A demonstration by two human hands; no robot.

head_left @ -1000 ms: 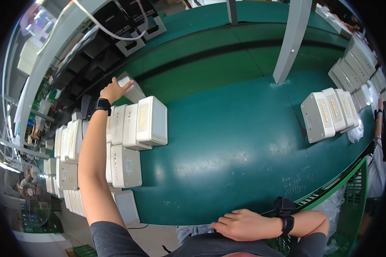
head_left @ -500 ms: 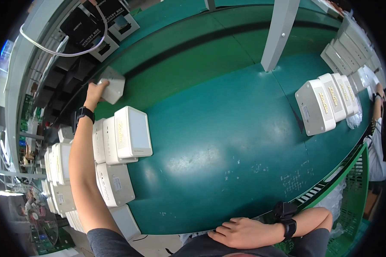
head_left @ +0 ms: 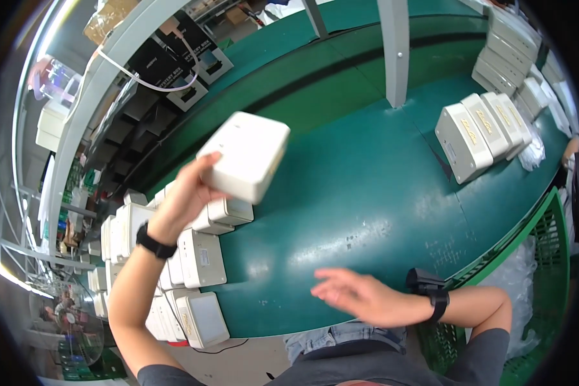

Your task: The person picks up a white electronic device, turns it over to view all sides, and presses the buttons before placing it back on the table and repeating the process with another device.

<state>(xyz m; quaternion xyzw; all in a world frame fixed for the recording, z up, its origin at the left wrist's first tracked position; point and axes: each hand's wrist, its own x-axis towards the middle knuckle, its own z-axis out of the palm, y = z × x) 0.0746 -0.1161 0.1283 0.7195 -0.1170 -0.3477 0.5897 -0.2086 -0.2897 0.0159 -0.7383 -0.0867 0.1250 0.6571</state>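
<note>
A white box-shaped device with rounded corners [head_left: 248,154] is in my left hand [head_left: 196,186], raised over the left part of the green table. My thumb presses on its pale face and my fingers go underneath. My right hand [head_left: 350,296] hovers above the table near its front edge, empty, with the fingers stretched toward the left. Under and beside my left forearm stand more of the same white devices [head_left: 202,257], grouped in rows at the table's left end. A device with a grey screen [head_left: 202,318] is closest to me there.
Several white devices with gold lettering [head_left: 466,138] stand in a row at the right, with more stacked behind. A grey metal post [head_left: 395,58] rises from the table [head_left: 341,193]. Lower right is a green crate [head_left: 547,257] with clear plastic bags. Black boxes [head_left: 154,67] sit back left.
My left hand has brought the white device from the far left toward the middle and up. My right hand has lifted from the table's front edge, its fingers now extended. The view has shifted slightly.
</note>
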